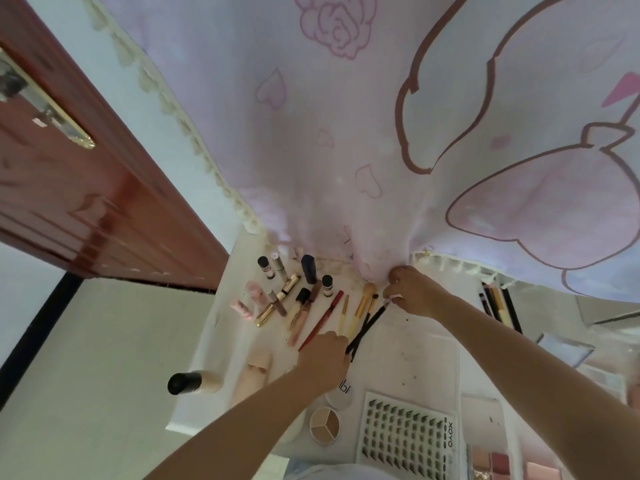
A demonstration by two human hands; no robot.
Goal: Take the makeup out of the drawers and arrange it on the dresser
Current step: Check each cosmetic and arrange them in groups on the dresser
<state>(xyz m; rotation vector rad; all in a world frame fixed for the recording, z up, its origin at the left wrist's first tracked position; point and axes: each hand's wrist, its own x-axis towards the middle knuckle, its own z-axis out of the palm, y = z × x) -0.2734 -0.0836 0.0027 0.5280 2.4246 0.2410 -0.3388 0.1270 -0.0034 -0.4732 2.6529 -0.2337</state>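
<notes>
Arranging step. Left hand [325, 355] pinching near ends of two crossed black brushes [367, 327]; right hand [412, 292] pinching their far tip. Makeup row [294, 296] at 10 o'clock on surface [415, 358]. Next: uncross, lay parallel.

Both forearms are bare, with no sleeves in view. The left hand [323, 355] and right hand [412, 292] wear no gloves.

White dresser top [419, 344]: red lip pencil [322, 320], black brushes [367, 329] — behind, pink rose-and-heart patterned curtain [346, 133].
</notes>
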